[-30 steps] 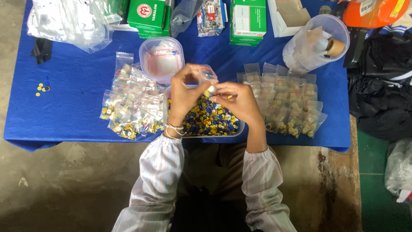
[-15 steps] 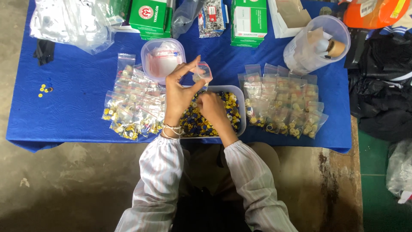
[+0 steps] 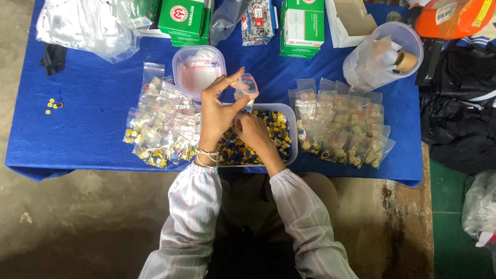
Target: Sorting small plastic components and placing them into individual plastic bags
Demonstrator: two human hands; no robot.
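My left hand holds a small clear zip bag up by its mouth, above the far edge of a clear tray. The tray is full of small yellow, blue and white caps. My right hand reaches down into the tray among the caps; whether its fingers pinch any cap is hidden. Filled little bags lie in a heap to the left and in overlapping rows to the right of the tray.
A round clear tub of empty bags stands behind my left hand. Green and white boxes, a clear jar and loose plastic bags line the far side of the blue table. A few loose caps lie far left.
My left hand has lifted the small bag up and away from the tray. My right hand has dropped from the bag down into the caps.
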